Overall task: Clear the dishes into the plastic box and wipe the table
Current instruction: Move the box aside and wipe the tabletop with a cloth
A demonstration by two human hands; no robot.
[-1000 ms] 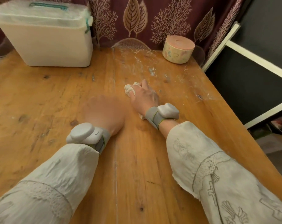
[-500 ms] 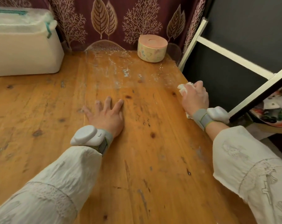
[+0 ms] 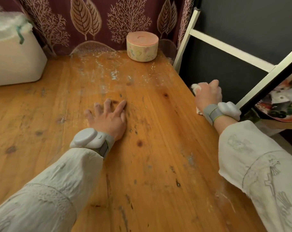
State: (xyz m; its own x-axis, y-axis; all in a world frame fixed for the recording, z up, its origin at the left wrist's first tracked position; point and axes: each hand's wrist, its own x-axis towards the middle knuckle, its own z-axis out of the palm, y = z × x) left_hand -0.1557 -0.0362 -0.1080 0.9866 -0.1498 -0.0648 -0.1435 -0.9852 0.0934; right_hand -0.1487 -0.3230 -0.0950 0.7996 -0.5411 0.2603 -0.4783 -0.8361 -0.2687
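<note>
The wooden table point(image 3: 150, 164) fills the view, with whitish smears across its far middle. My left hand point(image 3: 108, 118) rests flat on the tabletop, fingers spread. My right hand point(image 3: 208, 95) grips a crumpled white cloth point(image 3: 196, 87) at the table's right edge, partly past the edge. The white plastic box point(image 3: 13, 59) with a clear lid and green latch stands at the far left corner, its lid closed.
A round pink-topped container point(image 3: 142, 46) sits at the far edge near the patterned curtain. Clear chair backs show behind the table. A white frame point(image 3: 225, 46) and a dark board lean to the right, above a colourful plate point(image 3: 280, 109).
My right hand has carried the cloth from the table's middle rightward to its right edge. My left hand has settled flat on the wood. The view has turned to the right.
</note>
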